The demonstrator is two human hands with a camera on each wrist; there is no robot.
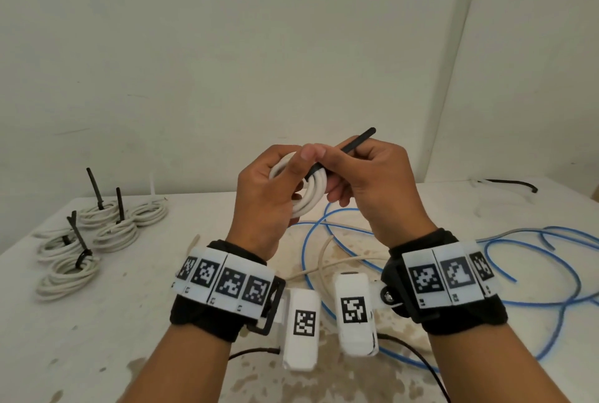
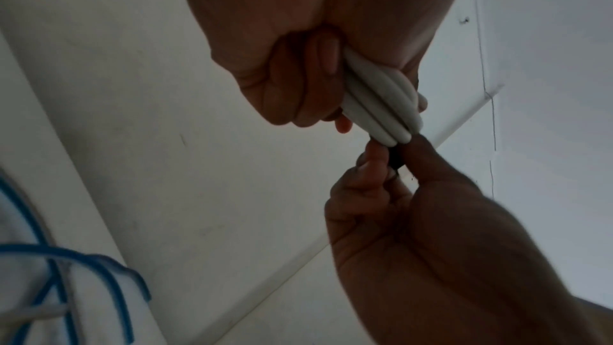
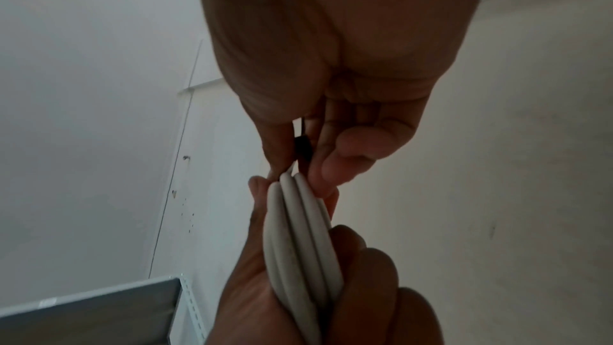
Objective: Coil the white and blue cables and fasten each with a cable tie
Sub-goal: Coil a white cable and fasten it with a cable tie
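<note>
A: Wristbands with black-and-white markers are worn on both forearms, nearest the camera. What is held above them?

B: A coil of white cable is held up over the table, clear of its surface. The coil is gripped by the left hand, fingers curled round the loops and the thumb laid across the top.

A: And the other hand?

B: A black tie is pinched by the right hand between thumb and fingertips, just where it meets the coil. The tie's free end is pointed up and to the right, past the knuckles. From the right wrist view the black piece is seen clamped between thumb and fingers, touching the loops. Whether it is already locked cannot be told.

A: What is seen under the hands?

B: Blue cable is spread loose on the table, below and to the right of the hands, with a thin beige cable lying among its loops.

A: Farther off?

B: Five white coils are grouped at the far left of the table; black ties stand up from most and a white one from the rearmost. More ties are lying at the far right edge, near the wall.
</note>
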